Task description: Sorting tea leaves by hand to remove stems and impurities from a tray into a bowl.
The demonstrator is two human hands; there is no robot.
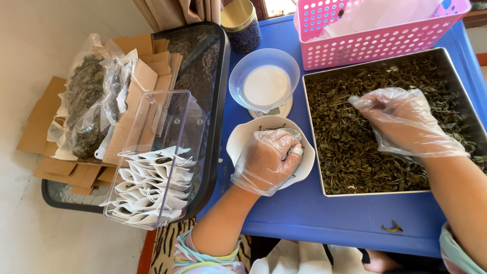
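Pinching dry tea leaves (350, 147) in the metal tray (459, 76), right hand (406, 124) fingers shut on a bit, left hand (266, 160) curled shut over the white bowl (238, 139) w/ something I can't tell, so bits could drop on the blue surface (314, 213) btw tray & bowl.

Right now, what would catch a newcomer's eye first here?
The metal tray of dried leaves on the right, with the gloved right hand in it. Then the left hand over a white bowl at centre, and the pink basket behind.

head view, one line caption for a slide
Gloved left hand over white bowl, right hand in tray of dried leaves.
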